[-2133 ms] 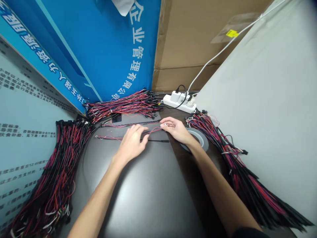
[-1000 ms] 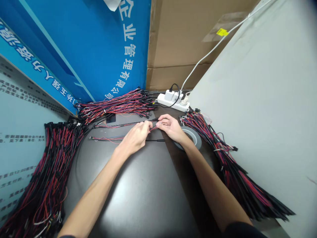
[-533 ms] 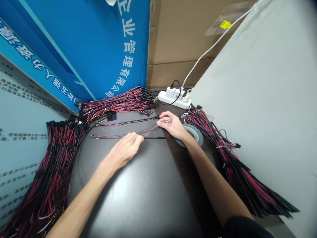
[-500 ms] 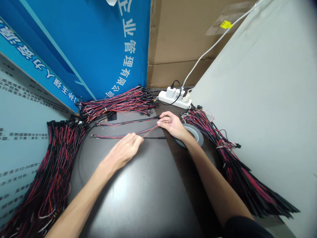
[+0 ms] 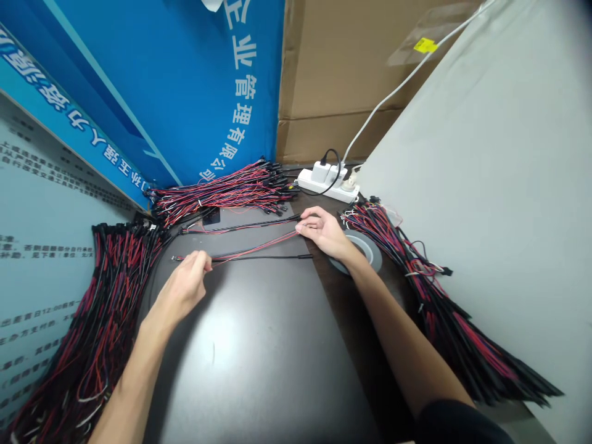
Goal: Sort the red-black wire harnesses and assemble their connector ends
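Observation:
Thin red and dark wires (image 5: 259,248) stretch between my two hands above the grey tabletop. My right hand (image 5: 322,233) pinches their right ends near the edge of the grey surface. Closed around the red wire, my left hand (image 5: 187,280) is at the left part of the strands. A black cable (image 5: 263,257) lies straight on the table just below the wires, with a small connector (image 5: 176,258) showing left of my left hand. Behind them lies another wire harness (image 5: 240,228), its black right end close to my right fingertips.
A large pile of wire harnesses (image 5: 226,192) lies at the back, another pile (image 5: 124,290) on the left, and a tied bundle (image 5: 425,277) on the right. A white power strip (image 5: 326,186) sits at the back. A grey ring-shaped roll (image 5: 374,250) lies beside my right wrist.
My left hand has moved left along the wires, away from my right hand. The right hand keeps its pinch in nearly the same place.

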A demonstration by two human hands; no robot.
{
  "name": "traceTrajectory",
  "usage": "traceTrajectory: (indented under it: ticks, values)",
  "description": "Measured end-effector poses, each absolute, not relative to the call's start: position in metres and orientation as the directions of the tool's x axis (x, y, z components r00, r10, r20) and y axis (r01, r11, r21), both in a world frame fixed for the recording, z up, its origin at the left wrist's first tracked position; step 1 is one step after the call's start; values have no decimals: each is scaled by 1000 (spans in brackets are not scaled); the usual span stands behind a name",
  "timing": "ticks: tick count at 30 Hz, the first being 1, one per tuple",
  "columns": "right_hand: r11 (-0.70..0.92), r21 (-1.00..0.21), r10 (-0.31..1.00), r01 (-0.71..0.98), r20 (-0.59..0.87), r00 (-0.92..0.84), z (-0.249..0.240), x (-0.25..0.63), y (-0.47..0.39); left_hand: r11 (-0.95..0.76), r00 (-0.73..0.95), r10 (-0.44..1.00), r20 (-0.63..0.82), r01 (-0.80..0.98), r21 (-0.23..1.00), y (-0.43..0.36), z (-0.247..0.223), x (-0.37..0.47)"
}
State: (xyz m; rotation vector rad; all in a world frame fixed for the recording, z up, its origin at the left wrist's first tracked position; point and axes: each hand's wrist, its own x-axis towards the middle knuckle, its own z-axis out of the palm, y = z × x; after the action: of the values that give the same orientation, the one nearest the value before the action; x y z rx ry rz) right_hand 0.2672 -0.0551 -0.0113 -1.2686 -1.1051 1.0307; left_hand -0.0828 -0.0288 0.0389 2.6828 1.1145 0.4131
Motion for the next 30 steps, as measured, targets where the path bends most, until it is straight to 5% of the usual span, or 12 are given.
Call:
traceTrajectory:
  ticks: [5,11,19,24,30]
  values:
    - [60,-997,980,42,66,188,-12,266,-55,-587,573,806,152,737,335,-19,35,-94]
    - [58,-994,980,92,74,186,-9,264,-57,-543,516,840,168,805,238,-14,42,-90]
    - [73,-987,976,140,99,193,-9,264,-56,-632,619,774,133,743,221,-4,61,-48]
    - [80,-989,982,125,100,160,-9,265,-56,-660,659,725,200,585,471,-2,63,13]
    - [92,-990,988,105,104,118,-3,264,-59,-438,681,732,15,454,776,9,41,72]
